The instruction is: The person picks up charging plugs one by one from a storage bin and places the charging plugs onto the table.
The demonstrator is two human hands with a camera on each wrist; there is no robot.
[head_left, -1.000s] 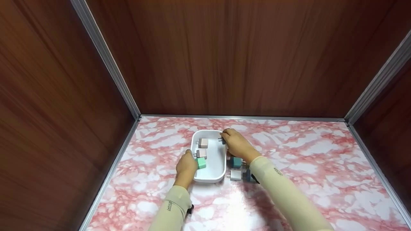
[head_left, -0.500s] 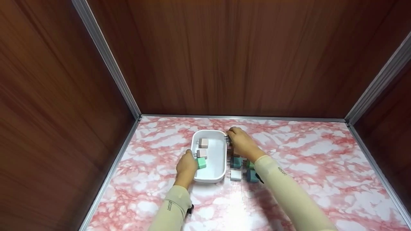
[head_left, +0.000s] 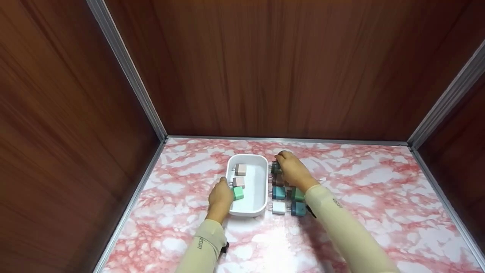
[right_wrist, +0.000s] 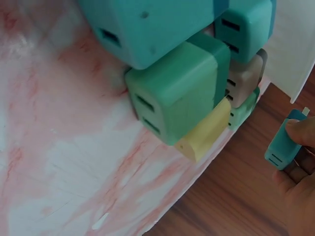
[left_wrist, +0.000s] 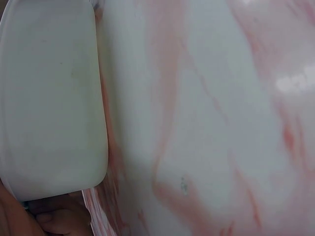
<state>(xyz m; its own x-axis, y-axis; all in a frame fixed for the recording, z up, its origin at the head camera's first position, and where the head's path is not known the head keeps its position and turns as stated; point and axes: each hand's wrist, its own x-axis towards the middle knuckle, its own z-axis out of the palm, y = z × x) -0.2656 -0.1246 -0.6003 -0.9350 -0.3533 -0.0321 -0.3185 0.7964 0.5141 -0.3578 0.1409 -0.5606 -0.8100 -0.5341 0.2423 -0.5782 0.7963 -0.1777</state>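
Note:
My left hand [head_left: 221,196] grips the left side of a white plastic box [head_left: 255,211]. Inside the box lie two pinkish charger plugs [head_left: 240,170] and one bright green charger plug [head_left: 238,193], all along its left half. Just outside the box's far right corner, my right hand [head_left: 296,172] holds a teal charger plug [right_wrist: 285,140] between thumb and fingers, its prongs toward the box. In the head view this plug looks dark and is partly covered by the fingers. A brown charger plug [head_left: 277,180] sits directly nearer than it.
Right of the box, more charger plugs stand in rows: a blue-teal one [head_left: 278,192], a white one [head_left: 279,207], a green one [head_left: 297,195] and a blue one [head_left: 298,209]. A yellow plug [right_wrist: 204,132] shows behind the green one. Wooden panels [head_left: 284,68] enclose the pink marbled tabletop.
My right hand has moved rightward from over the box's far right corner, carrying the teal charger plug out beside the other plugs. The left hand and the box stay in place.

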